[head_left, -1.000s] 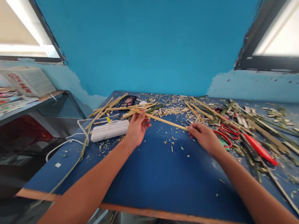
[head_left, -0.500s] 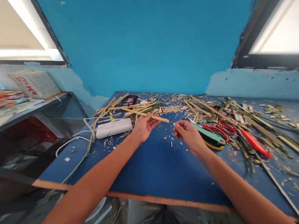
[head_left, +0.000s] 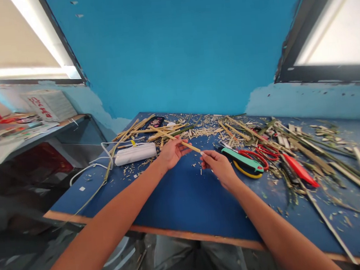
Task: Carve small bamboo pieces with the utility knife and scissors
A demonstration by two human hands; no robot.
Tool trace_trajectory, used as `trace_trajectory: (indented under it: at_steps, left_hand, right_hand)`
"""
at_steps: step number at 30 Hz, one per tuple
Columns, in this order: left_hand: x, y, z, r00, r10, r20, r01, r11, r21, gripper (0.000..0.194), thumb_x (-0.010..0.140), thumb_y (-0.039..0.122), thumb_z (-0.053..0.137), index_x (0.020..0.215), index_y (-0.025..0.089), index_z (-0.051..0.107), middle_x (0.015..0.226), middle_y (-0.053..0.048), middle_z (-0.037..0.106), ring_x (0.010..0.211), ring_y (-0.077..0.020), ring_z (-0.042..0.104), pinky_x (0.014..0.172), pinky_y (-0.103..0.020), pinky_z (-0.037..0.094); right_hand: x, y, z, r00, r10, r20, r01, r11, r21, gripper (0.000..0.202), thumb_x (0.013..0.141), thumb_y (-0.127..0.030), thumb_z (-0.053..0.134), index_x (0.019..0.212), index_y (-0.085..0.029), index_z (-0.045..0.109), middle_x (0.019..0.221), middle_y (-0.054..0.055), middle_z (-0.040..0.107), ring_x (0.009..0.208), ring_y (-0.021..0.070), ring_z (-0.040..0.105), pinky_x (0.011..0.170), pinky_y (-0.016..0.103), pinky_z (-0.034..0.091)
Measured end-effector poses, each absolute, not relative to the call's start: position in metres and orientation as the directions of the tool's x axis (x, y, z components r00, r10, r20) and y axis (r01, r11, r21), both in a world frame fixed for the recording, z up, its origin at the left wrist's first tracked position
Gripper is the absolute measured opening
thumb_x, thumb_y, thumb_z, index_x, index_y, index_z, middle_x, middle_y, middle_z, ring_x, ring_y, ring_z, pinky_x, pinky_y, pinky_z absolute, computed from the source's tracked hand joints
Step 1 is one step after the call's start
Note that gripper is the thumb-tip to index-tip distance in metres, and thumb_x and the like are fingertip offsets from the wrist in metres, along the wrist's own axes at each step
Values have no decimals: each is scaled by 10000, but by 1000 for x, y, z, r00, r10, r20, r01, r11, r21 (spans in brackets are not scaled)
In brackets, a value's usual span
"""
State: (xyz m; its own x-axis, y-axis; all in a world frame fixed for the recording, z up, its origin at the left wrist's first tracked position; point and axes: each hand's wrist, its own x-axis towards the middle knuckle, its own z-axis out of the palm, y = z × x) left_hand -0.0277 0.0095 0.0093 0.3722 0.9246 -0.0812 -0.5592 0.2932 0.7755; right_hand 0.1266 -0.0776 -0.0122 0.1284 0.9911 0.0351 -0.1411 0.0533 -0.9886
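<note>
The left hand (head_left: 172, 154) grips the thin strip (head_left: 167, 134) partway along, likely to steady it; the right hand (head_left: 218, 165) pinches a small pale piece (head_left: 202, 153) at its right end, attachment unclear. The green-handled tool (head_left: 244, 159) lies beside the right hand, apparently for ready access

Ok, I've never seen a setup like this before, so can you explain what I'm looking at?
There's no machine: these are a person's bare hands, and every picture comes from one camera on that person's head, looking forward and down. The left hand holds a thin pale stick. The right hand pinches a small pale piece by the stick's end. On the blue table lie more strips, scattered shavings, a white block with cables, a green-handled tool and a red object.
</note>
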Motion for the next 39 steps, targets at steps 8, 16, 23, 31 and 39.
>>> trace_trajectory:
  at_steps: [8,16,23,31,39]
  left_hand:
    - [-23,-1,-5,441,897,-23,-538,285,793,179,746,60,565,879,149,486,791,-48,656,803,-188,663,809,-401,510]
    - [-25,-3,-9,420,907,26,-535,224,815,169,752,83,581,848,158,465,803,-38,662,819,-188,663,869,-435,472]
    - [-22,-8,-9,431,901,49,-486,186,854,209,747,113,623,849,163,446,785,-34,661,805,-186,664,867,-441,470]
    - [-20,-11,-12,439,894,88,-479,150,865,201,737,60,597,828,155,446,808,-35,657,839,-171,650,895,-429,449]
    - [-15,-14,-16,457,873,168,-309,-21,951,160,721,53,569,792,146,460,830,-35,645,853,-145,612,879,-372,432]
  right_hand:
    - [130,-74,-23,113,993,14,-126,29,-992,235,695,-370,637,825,-175,625,691,-5,600,559,112,534,555,268,467]
    - [129,-74,-22,134,991,1,-125,18,-992,234,675,-327,640,851,-177,610,663,-8,599,554,117,532,536,267,461]
    - [134,-74,-20,186,982,24,-109,45,-993,224,695,-287,598,903,-203,606,630,-29,584,544,114,525,544,260,451]
    - [136,-73,-25,188,982,24,-96,42,-995,175,677,-298,616,821,-200,618,644,-11,598,563,128,534,553,269,447]
    - [139,-72,-24,203,979,24,-71,39,-997,184,665,-296,620,825,-205,619,646,-15,610,563,130,543,558,274,445]
